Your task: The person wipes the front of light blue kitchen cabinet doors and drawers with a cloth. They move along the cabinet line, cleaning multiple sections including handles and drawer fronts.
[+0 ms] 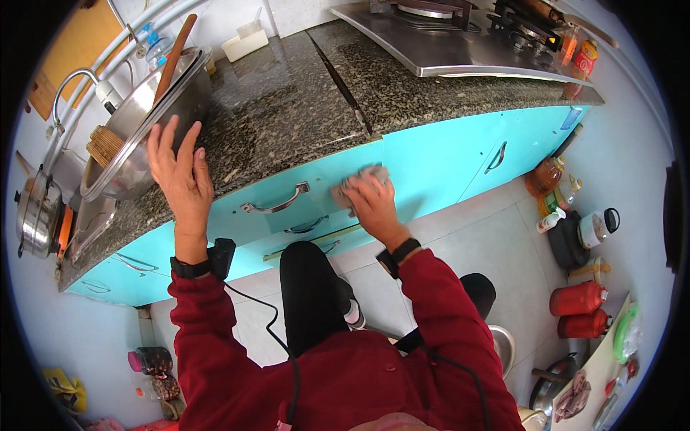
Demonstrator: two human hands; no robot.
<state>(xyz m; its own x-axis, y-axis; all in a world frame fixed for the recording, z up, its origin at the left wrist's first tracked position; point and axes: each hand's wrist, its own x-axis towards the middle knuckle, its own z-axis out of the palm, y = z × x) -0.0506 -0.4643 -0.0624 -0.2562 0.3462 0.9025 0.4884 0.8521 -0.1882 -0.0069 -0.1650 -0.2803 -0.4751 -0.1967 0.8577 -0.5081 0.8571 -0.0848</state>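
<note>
My right hand (372, 202) presses a crumpled greyish cloth (372, 175) against the turquoise front of a kitchen cabinet (426, 161), to the right of a metal drawer handle (276, 200). My left hand (180, 167) is raised with its fingers apart, beside a large steel bowl (188, 91) at the edge of the speckled stone countertop (259, 113); whether the fingertips touch the bowl is unclear. A wooden stick (175, 59) and a bundle of thin bamboo sticks (104, 146) stand in or by the bowls.
A gas stove (453, 48) sits on the counter's right part. A curved tap (75, 75) and a lidded steel pot (40, 215) are at the left. Bottles (544, 175), red jugs (579, 299) and a steel basin (504, 350) stand at the right on the tiled floor.
</note>
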